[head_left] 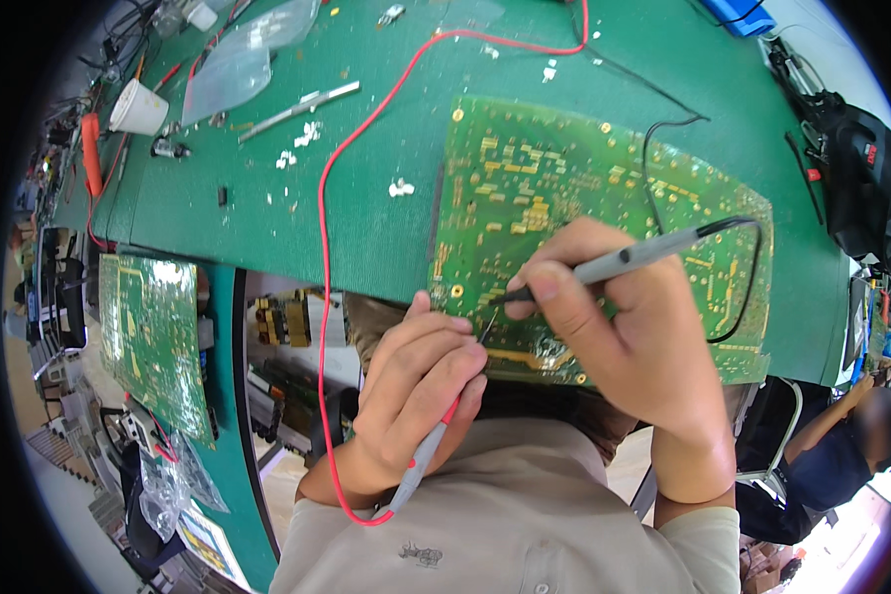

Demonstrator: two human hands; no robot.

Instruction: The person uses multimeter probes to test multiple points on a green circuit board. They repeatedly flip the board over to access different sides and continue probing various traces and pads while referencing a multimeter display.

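A green bench mat [267, 198] carries the circuit board [525, 188], which overhangs the near edge. The left hand [416, 386] pinches the red-leaded probe [428, 447]; the right hand [614, 317] closes on the black-leaded probe [629, 257], both tips on the board's solder side. The board looks light, stiff and fragile (grip its edges).

Crowded over the board, open mat to its left

Red lead [323, 247] loops across bare green mat [267, 213] left of the circuit board [525, 188]; white scraps [401, 187] and a metal rod [297, 111] dot that stretch; black lead [742, 297] arcs over the board's right end (low, snaggable); paper cup [137, 108] crowds the far-left corner.
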